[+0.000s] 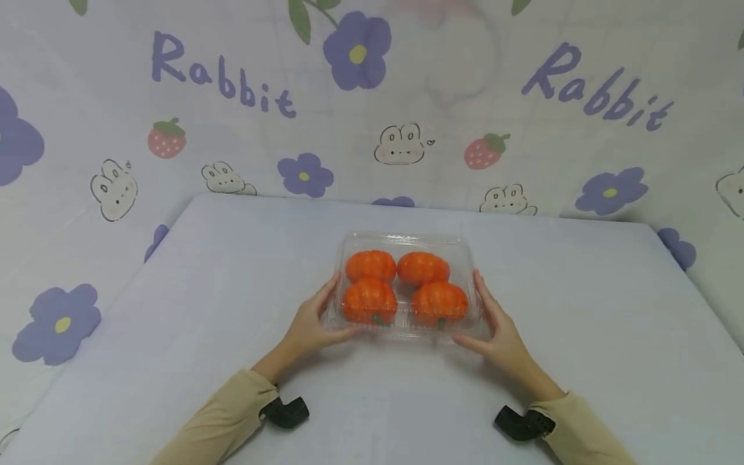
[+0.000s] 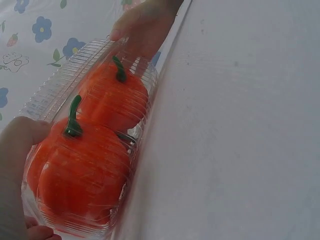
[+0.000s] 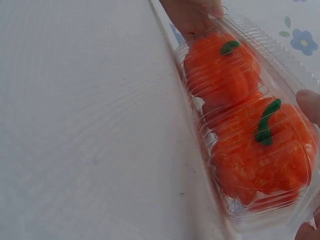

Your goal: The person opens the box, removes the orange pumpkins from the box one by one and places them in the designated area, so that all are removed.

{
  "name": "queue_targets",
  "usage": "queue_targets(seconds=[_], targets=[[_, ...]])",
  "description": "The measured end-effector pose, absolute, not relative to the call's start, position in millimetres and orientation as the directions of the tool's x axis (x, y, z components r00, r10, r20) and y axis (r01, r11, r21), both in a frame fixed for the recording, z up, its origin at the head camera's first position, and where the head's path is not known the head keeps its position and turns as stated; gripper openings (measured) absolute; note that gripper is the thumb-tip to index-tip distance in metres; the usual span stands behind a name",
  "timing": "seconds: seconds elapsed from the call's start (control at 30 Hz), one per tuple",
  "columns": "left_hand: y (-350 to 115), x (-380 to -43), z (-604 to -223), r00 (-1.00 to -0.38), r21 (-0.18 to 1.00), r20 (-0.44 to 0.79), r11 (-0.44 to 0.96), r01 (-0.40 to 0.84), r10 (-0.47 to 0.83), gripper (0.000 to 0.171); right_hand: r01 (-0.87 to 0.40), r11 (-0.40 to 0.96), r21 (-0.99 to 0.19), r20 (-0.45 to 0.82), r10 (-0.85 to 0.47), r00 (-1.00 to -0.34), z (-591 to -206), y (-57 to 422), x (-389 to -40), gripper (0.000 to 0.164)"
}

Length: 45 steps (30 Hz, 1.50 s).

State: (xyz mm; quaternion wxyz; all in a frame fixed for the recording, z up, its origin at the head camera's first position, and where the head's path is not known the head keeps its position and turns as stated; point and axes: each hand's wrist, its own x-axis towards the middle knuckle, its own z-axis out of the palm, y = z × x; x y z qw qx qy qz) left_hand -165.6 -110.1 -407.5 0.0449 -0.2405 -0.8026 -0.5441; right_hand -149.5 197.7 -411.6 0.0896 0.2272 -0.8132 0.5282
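Left hand (image 1: 308, 329): You grip the left side of a clear plastic box (image 1: 405, 239), fingers curled round its wall and thumb at the near left corner.
Right hand (image 1: 504, 339): You mirror that hold on the opposite side, fingers along the wall, thumb at the near right corner.
Clear box: Held between your palms, it sits about midway between the surface's (image 1: 581, 310) left and right edges, nearer the far edge (whether its base touches the surface, the views do not settle).
Pumpkins: Four orange ones fill the box in two rows, far left (image 1: 371, 265), far right (image 1: 423, 268), near left (image 1: 369, 299) and near right (image 1: 439, 302); the near pair shows green stems turned toward you.
Wrists: A black device (image 1: 287, 413) juts from your left cuff and a matching black piece (image 1: 523, 423) from your right, below tan sleeves (image 1: 217, 413).
Backdrop: Past the surface's far edge rises a white cloth (image 1: 244, 142) printed with purple flowers, strawberries, bunnies and the word "Rabbit".
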Motion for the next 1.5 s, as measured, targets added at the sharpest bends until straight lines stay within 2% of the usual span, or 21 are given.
queue_targets(seconds=[0.3, 0.53, 0.7, 0.93, 1.3, 1.5], targets=[[-112.9, -165.9, -413.1, -0.871, 0.873, 0.329, 0.234, 0.428, 0.365, 0.085, -0.493, 0.269, -0.827, 0.424, -0.278, -0.862, -416.0, 198.1, -148.0, 0.096], [-113.1, -163.5, -408.6, -0.870, 0.860, 0.331, 0.261, 0.438, 0.366, 0.080, -0.453, 0.311, -0.835, 0.381, -0.267, -0.885, -413.2, 198.9, -148.8, 0.095], [-111.6, -163.9, -406.4, -0.844, 0.830, 0.369, 0.270, 0.488, 0.390, 0.075, -0.426, 0.341, -0.838, 0.350, -0.263, -0.899, -410.7, 203.1, -148.9, 0.095], [-114.9, -164.8, -410.2, -0.822, 0.819, 0.401, 0.245, 0.519, 0.404, 0.071, -0.426, 0.267, -0.864, 0.351, -0.286, -0.892, -412.6, 205.0, -151.6, 0.093], [-122.6, -165.5, -415.9, -0.805, 0.838, 0.423, 0.158, 0.522, 0.416, 0.063, -0.393, 0.248, -0.885, 0.307, -0.324, -0.895, -412.4, 204.8, -154.3, 0.091], [-126.2, -174.7, -437.4, -0.773, 0.842, 0.459, 0.062, 0.535, 0.437, 0.055, -0.391, 0.225, -0.892, 0.308, -0.330, -0.892, -420.9, 212.9, -157.1, 0.091]])
